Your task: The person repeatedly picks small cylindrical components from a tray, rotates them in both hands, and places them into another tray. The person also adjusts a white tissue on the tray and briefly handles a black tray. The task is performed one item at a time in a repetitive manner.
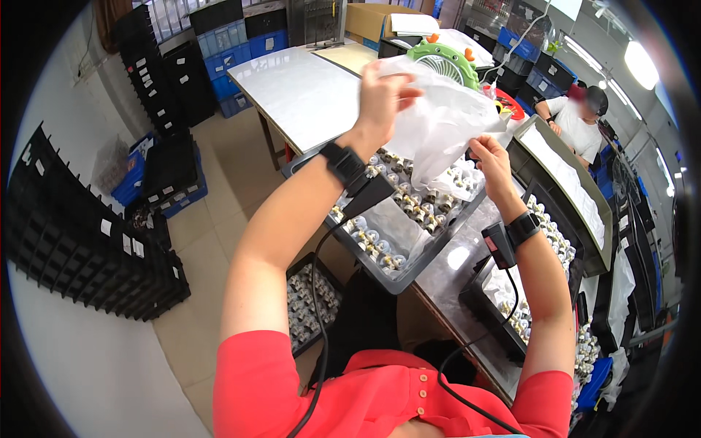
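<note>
My left hand [382, 106] and my right hand [493, 164] hold up a thin, translucent white sheet [445, 109] between them; whether it is paper or plastic I cannot tell. The right fingers pinch its corner, while the left fingers are closed at its upper left edge. Below the sheet, a grey tray [400, 283] sits tilted at the table edge. Several small metal-and-white parts with clear round tops [376, 244] stand in rows inside it. Another white sheet [394, 225] lies among these parts, and the raised sheet hides some of the far rows.
A black tray of similar parts [475, 296] stands right, beside a long grey bin [595, 252] with white lining. A green fan [445, 62] stands behind the sheet. Black crates [87, 241] are stacked left. Another tray [296, 342] sits below the table. A person [577, 120] is at the far right.
</note>
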The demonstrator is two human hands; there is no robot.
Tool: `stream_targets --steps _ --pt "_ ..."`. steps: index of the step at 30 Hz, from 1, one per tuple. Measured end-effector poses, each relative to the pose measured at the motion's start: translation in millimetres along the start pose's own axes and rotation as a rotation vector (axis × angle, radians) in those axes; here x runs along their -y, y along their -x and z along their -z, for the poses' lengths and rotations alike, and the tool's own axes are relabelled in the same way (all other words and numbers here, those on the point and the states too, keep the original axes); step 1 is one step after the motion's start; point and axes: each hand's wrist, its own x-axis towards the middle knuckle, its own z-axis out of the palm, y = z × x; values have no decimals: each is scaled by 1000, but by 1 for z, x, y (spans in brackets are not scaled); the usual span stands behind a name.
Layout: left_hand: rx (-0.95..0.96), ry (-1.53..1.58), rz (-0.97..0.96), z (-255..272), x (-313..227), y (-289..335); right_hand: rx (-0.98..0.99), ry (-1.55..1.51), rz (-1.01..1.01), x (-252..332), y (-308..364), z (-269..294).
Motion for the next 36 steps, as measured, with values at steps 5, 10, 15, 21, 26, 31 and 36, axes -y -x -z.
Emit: stream_targets --steps 5,10,15,21,26,31,36 --pt "-301 -141 -81 38 54 30 2 -126 -72 -15 -10 11" --pt "578 -936 -574 10 25 94 33 -239 -30 -2 4 13" --pt "827 -1434 17 16 57 70 58 -230 -67 -1 3 15" --pt "394 -1553 -173 86 166 -9 249 -255 54 5 7 -20" --pt "894 -1425 -397 3 62 24 318 -11 -14 15 54 -17" --pt "899 -1575 -570 32 89 -3 61 -77 -162 14 48 -30" --pt "849 -1674 -572 19 71 19 16 -222 -160 -6 38 -17"
